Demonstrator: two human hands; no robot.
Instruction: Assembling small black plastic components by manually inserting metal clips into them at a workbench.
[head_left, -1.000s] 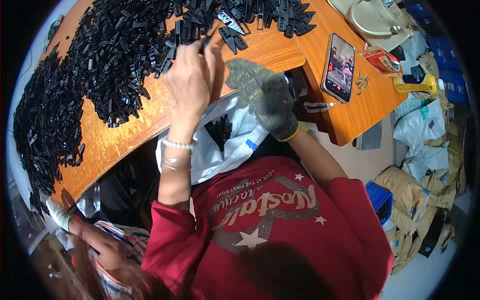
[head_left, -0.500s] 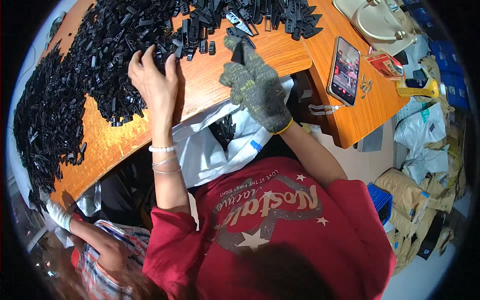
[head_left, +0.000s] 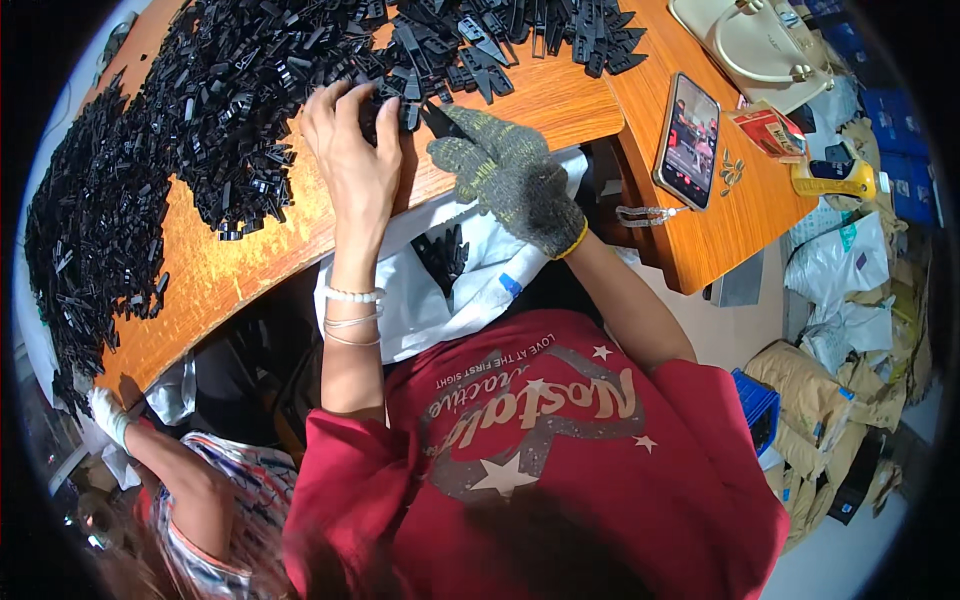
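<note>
A wide pile of small black plastic pieces (head_left: 230,100) covers much of the wooden table. My bare left hand (head_left: 350,165) rests at the pile's near edge, thumb and fingers apart and curved over the pieces; its fingertips are partly hidden among them. To its right, my right hand (head_left: 510,170), in a dark grey knitted glove, pinches a black pointed plastic piece (head_left: 440,122) between thumb and fingers above the table's edge. Below the hands, a white sack (head_left: 400,300) hangs open in front of me with several black pieces (head_left: 445,255) inside.
A phone (head_left: 690,140) leans on the right-hand wooden surface beside a red packet (head_left: 770,133), a yellow bottle (head_left: 840,180) and a cream handbag (head_left: 745,45). At lower left, a co-worker's white-gloved hand (head_left: 110,415) is at the table edge. Brown sacks (head_left: 800,390) lie at right.
My left hand has moved right along the pile's edge, toward the right hand. My right hand has drawn slightly nearer to me with the black piece. Loose pieces near the hands have shifted.
</note>
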